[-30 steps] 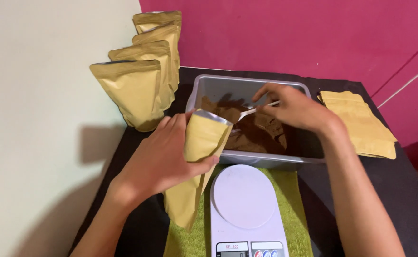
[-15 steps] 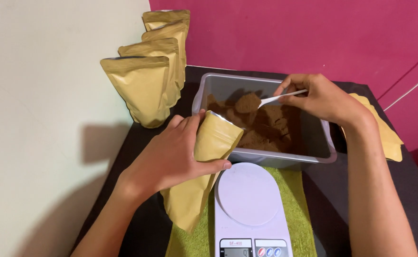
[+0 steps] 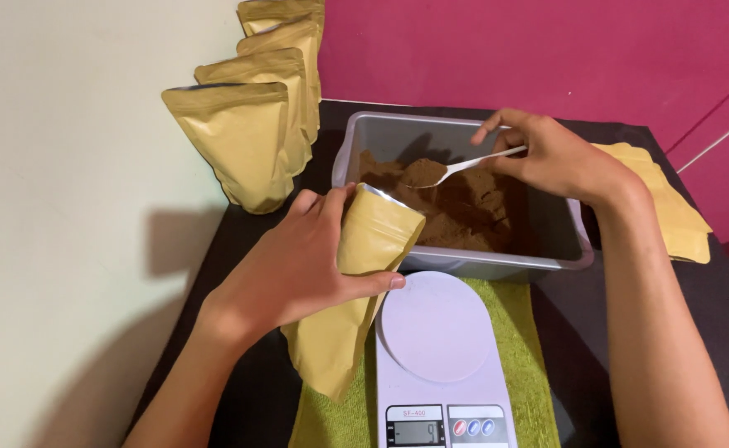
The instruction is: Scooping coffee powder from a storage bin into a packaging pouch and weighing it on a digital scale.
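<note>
A person's left hand [image 3: 298, 265] gripped an open kraft-paper stand-up pouch [image 3: 356, 290] around its upper half, fingers wrapped across the front and thumb underneath, tilting the silver-lined mouth toward one o'clock, up to the near rim of a grey plastic tub [image 3: 464, 264]. The pouch's lower end hung down over a green cloth [image 3: 518, 348] spread on the dark table [image 3: 696, 332].

The right hand [image 3: 555, 158], reaching in from three o'clock, pinched the handle of a white plastic spoon [image 3: 472, 163] between thumb and fingers. The spoon's bowl carried a heap of brown powder [image 3: 472, 207] and hovered over the tub's left half, just beyond the pouch mouth at twelve o'clock from it, not touching it. More of the same powder lay piled across the tub floor.

Directly at six o'clock from the tub, a white digital kitchen scale [image 3: 435, 332] sat on the cloth, its round platform bare and its display lit.

At ten o'clock from the tub, a row of filled kraft pouches [image 3: 236, 141] stood upright along the cream wall, one behind another. At three o'clock, beyond the right wrist, a flat stack of empty pouches [image 3: 671, 207] lay on the table beside the magenta wall [image 3: 547, 50].
</note>
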